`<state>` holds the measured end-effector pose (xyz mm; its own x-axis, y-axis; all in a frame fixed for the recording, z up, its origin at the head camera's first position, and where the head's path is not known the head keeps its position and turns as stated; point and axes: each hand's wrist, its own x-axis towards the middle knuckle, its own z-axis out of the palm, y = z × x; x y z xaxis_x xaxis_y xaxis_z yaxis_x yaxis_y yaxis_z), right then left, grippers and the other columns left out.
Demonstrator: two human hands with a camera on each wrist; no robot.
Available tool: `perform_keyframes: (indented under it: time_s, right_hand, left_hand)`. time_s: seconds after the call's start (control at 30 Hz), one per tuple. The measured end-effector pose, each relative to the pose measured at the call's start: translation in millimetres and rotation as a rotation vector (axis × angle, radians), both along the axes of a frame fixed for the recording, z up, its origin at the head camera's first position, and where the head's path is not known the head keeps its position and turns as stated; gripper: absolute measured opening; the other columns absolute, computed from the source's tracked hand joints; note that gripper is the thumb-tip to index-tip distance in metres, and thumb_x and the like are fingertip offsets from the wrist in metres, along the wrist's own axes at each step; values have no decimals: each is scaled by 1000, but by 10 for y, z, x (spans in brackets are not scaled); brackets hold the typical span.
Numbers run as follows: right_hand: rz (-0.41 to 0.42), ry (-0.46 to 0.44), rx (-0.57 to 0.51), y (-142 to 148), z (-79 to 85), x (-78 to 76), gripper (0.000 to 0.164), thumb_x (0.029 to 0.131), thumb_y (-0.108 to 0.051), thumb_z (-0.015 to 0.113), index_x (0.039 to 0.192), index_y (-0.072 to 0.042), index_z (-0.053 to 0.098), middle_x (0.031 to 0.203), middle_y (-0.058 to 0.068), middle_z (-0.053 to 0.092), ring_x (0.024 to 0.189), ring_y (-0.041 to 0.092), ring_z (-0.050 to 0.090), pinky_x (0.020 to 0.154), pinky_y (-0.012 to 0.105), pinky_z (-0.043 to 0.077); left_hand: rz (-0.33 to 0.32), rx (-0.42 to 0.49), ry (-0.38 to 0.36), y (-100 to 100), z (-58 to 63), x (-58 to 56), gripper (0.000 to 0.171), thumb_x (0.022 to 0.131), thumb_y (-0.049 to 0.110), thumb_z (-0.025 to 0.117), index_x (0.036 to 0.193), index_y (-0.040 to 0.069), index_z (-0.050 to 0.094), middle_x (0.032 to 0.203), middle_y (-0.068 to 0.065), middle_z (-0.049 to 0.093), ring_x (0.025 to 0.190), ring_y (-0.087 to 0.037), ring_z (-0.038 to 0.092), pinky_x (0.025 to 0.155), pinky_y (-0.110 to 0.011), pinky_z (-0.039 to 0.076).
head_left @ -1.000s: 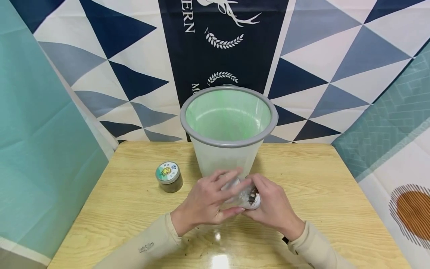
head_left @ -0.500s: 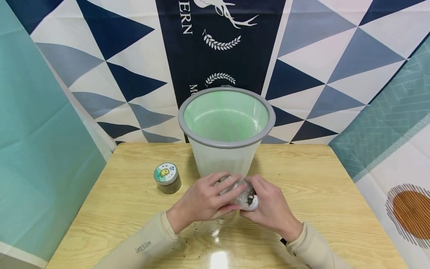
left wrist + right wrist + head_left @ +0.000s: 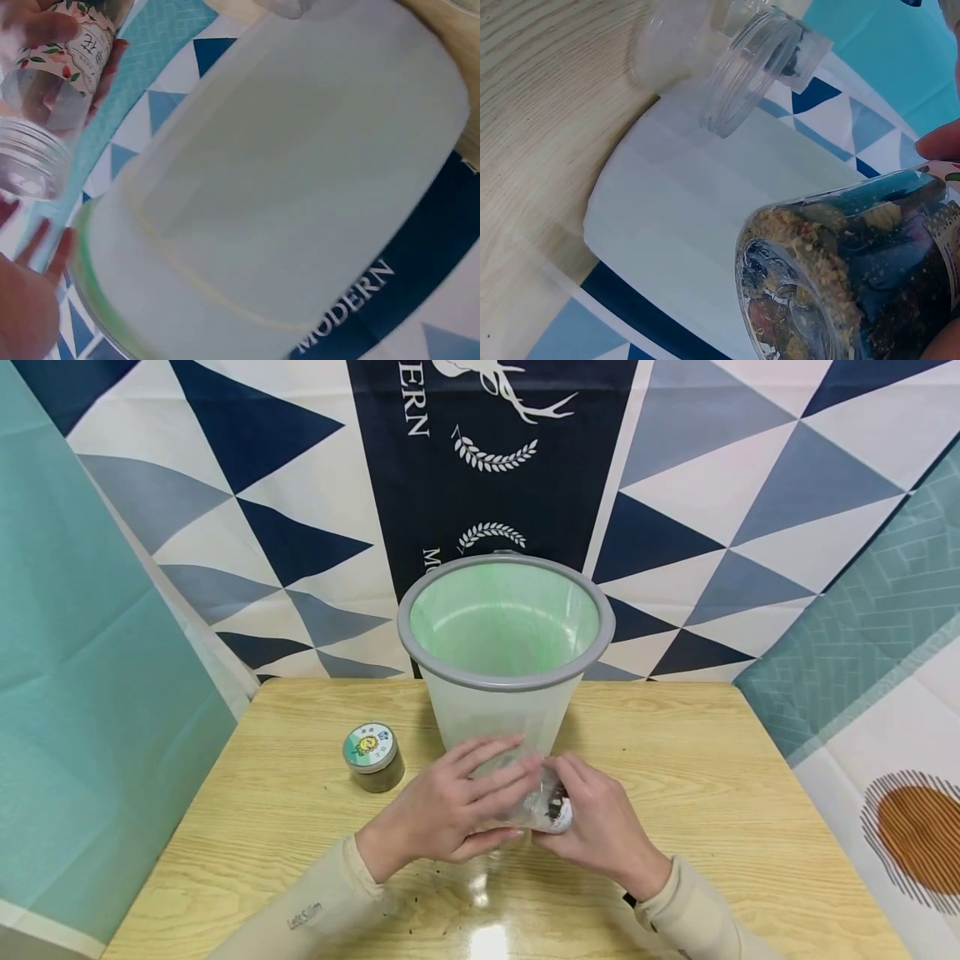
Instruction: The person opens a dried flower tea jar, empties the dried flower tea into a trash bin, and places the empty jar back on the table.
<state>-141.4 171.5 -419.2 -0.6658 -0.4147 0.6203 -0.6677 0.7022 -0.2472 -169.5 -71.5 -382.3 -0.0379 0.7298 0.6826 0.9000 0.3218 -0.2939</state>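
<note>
The right hand [image 3: 603, 827] grips a clear floral-labelled jar [image 3: 840, 277], dark and tan dried bits inside, in front of the pale bin [image 3: 487, 710] on the wooden table [image 3: 675, 777]. The left hand [image 3: 450, 806], fingers spread, is just beside a clear threaded container [image 3: 34, 161]; whether they touch is unclear. A lidded tub [image 3: 373, 756] stands left of the bin.
</note>
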Motion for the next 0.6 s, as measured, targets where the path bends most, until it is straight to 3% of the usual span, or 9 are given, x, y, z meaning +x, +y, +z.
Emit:
perform_keyframes:
  time_s: [0.07, 0.2, 0.4, 0.6]
  right_hand:
    - [0, -1, -5, 5, 7, 4, 76, 45, -20, 93, 114, -6, 63, 93, -4, 62, 75, 7, 59, 63, 26, 56]
    - [-7, 6, -8, 21, 7, 14, 73, 46, -19, 91, 112, -5, 64, 93, -3, 63, 75, 7, 60, 63, 27, 56]
    - [0, -1, 4, 12, 9, 23, 75, 45, -21, 92, 113, -5, 64, 94, -2, 64, 76, 9, 61, 64, 28, 57]
    - [4, -10, 12, 8, 42, 37, 78, 44, -23, 95, 114, -5, 64, 95, -2, 63, 76, 9, 61, 64, 29, 57]
  left_hand:
    - [-63, -27, 43, -29, -10, -19, 39, 104, 40, 54, 132, 16, 64, 145, -7, 62, 140, -35, 53, 116, -48, 45]
    - [-80, -39, 79, -48, -38, -36, 33, 104, 34, 55, 131, 19, 65, 144, -8, 63, 136, -34, 56, 114, -47, 47]
    - [-46, 36, -59, -41, -52, -26, 50, 104, 45, 56, 138, 8, 62, 135, -12, 67, 118, -26, 66, 101, -36, 56]
    - [24, 40, -159, -69, -39, -20, 66, 106, 55, 40, 138, 1, 59, 124, -11, 70, 101, -20, 69, 87, -30, 59]
